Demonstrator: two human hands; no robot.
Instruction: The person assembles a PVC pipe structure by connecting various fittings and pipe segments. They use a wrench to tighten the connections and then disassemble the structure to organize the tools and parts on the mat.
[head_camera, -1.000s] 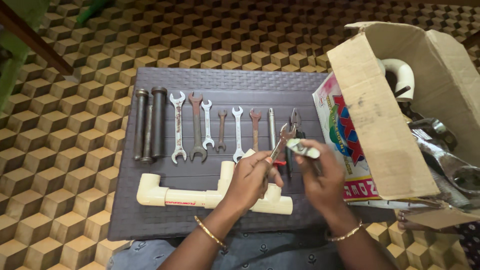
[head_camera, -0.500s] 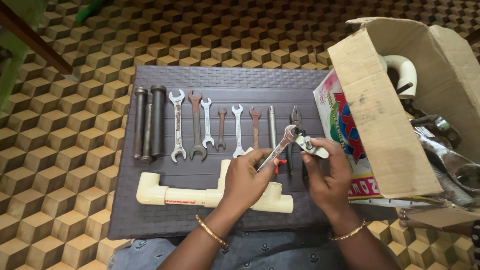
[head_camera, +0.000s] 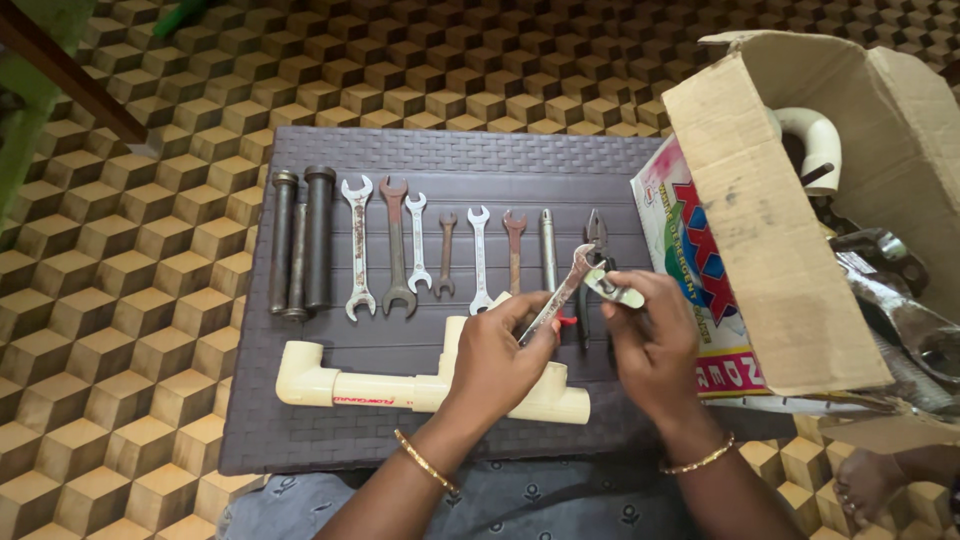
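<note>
Head view: left hand (head_camera: 500, 350) pinches a small spanner (head_camera: 556, 296), right hand (head_camera: 650, 340) pinches a small metal fitting (head_camera: 613, 289) — both raised over the mat's (head_camera: 330, 440) right side, near the pliers (head_camera: 597, 240), above the cream pipe (head_camera: 400, 388).

A good chunk of the cream pipe (head_camera: 380, 388) was covered by the left hand (head_camera: 498, 352), and the pliers (head_camera: 596, 262) were mostly blocked by the right hand (head_camera: 655, 345). Stuff inside the cardboard box (head_camera: 770, 230) got cut off at the right edge, too jumbled to be made out.
</note>
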